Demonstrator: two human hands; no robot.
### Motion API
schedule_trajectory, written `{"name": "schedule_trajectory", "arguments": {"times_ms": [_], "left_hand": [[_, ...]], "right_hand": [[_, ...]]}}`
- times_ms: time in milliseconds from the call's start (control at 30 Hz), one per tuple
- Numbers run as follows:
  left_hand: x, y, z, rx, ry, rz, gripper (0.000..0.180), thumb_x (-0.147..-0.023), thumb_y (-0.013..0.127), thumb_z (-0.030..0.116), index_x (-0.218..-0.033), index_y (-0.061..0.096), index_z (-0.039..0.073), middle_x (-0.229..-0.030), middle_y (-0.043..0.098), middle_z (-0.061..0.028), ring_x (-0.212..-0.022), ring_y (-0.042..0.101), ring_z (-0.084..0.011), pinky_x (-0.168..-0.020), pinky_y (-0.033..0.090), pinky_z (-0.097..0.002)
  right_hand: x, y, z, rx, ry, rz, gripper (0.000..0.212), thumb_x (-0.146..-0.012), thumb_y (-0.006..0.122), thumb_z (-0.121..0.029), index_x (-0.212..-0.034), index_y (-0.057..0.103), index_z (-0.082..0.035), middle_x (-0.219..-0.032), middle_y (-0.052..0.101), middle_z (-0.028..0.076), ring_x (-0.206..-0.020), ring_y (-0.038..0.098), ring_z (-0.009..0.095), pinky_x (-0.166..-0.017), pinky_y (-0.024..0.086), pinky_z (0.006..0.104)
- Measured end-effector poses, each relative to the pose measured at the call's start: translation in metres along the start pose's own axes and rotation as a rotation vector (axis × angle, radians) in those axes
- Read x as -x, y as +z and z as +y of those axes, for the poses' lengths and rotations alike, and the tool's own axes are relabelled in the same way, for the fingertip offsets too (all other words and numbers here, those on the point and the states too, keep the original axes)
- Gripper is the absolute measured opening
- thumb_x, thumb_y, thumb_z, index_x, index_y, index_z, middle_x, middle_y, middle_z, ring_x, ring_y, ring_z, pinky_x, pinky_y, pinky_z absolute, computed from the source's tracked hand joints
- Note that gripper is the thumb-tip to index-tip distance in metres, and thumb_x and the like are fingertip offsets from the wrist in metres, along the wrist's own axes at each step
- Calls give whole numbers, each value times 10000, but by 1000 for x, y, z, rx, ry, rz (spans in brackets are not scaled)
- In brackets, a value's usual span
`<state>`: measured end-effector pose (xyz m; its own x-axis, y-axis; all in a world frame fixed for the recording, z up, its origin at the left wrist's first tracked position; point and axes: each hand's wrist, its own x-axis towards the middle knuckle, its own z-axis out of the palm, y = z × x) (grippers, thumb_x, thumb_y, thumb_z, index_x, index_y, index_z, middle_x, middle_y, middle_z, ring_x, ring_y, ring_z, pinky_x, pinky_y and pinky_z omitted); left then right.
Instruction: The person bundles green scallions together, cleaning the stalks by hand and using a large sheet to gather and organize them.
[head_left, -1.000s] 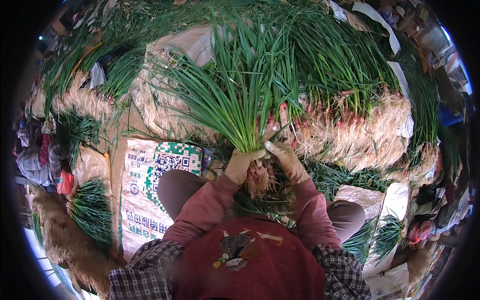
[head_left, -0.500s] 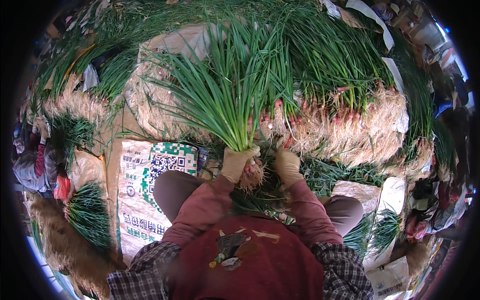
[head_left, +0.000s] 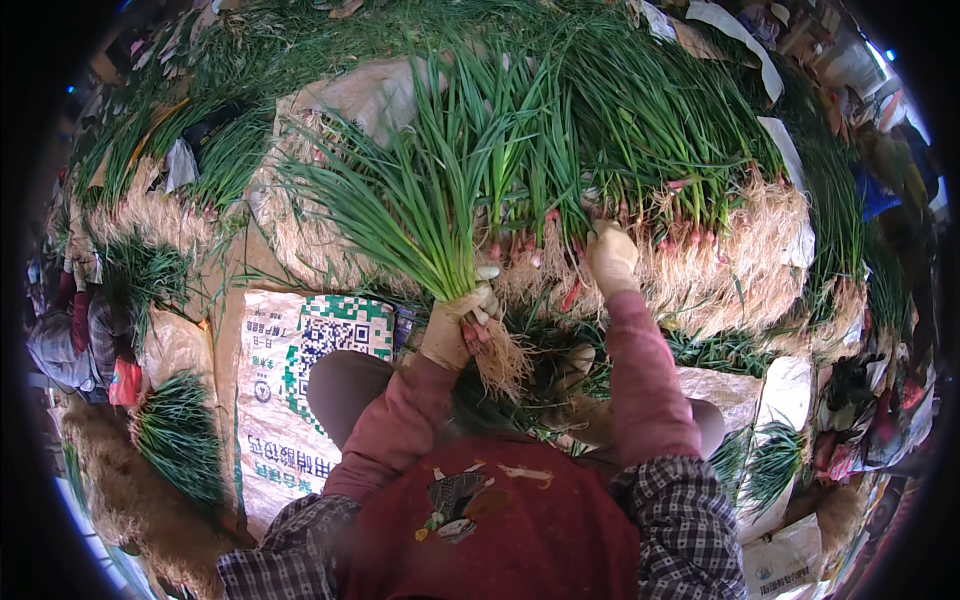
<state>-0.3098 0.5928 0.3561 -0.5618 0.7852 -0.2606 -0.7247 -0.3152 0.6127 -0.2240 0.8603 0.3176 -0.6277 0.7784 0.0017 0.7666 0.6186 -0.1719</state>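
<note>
My left hand (head_left: 449, 330), in a pale yellowish glove, is closed round a bunch of spring onions (head_left: 447, 235). Their long green leaves fan up and to the left; pinkish-white bulbs and stringy roots (head_left: 505, 360) hang below the grip. My right hand (head_left: 612, 258), gloved alike, is stretched forward to a long heap of spring onions (head_left: 690, 215). Its fingers are curled in among the stems just above the roots, and the fingertips are hidden, so what they grip does not show. A small red strip (head_left: 571, 297) lies by the roots, left of that hand.
A printed sack (head_left: 275, 420) lies left of my knee. Further left are a bundle of greens (head_left: 180, 430) and another person (head_left: 70, 330) at work. More spring onions (head_left: 770, 465) rest on sacking at the right. Loose leaves (head_left: 720, 352) lie before my right knee.
My right hand has moved forward and right, from beside the bunch into the heap's stems. My left hand has dropped slightly left and down with the bunch, whose roots now point more to the right.
</note>
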Motion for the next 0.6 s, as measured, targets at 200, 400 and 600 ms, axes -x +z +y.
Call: {"name": "schedule_trajectory", "arguments": {"times_ms": [200, 400, 600], "left_hand": [[4, 11, 12, -252, 80, 63, 242, -833, 595, 94, -1058, 560, 12, -771, 582, -55, -656, 553, -120, -574, 465, -221], [1, 10, 2, -224, -23, 20, 199, -850, 599, 105, -1025, 604, 11, -702, 610, -65, -526, 540, -104, -411, 436, -219], [0, 1, -2, -235, -168, 123, 315, -848, 589, 92, -1146, 566, -9, -672, 604, -62, -468, 510, -91, -389, 414, -204]], "right_hand": [[93, 48, 31, -159, -603, -225, 156, -875, 562, -220, -885, 644, -88, -701, 618, 85, -633, 605, 209, -619, 519, 326], [25, -25, 0, -80, 79, -117, 231, -855, 595, -233, -1011, 647, -72, -875, 674, 119, -781, 644, 222, -727, 533, 289], [42, -20, -1, -1207, 264, -110, 203, -817, 678, -154, -956, 654, -9, -907, 679, 131, -759, 645, 181, -695, 526, 280]]}}
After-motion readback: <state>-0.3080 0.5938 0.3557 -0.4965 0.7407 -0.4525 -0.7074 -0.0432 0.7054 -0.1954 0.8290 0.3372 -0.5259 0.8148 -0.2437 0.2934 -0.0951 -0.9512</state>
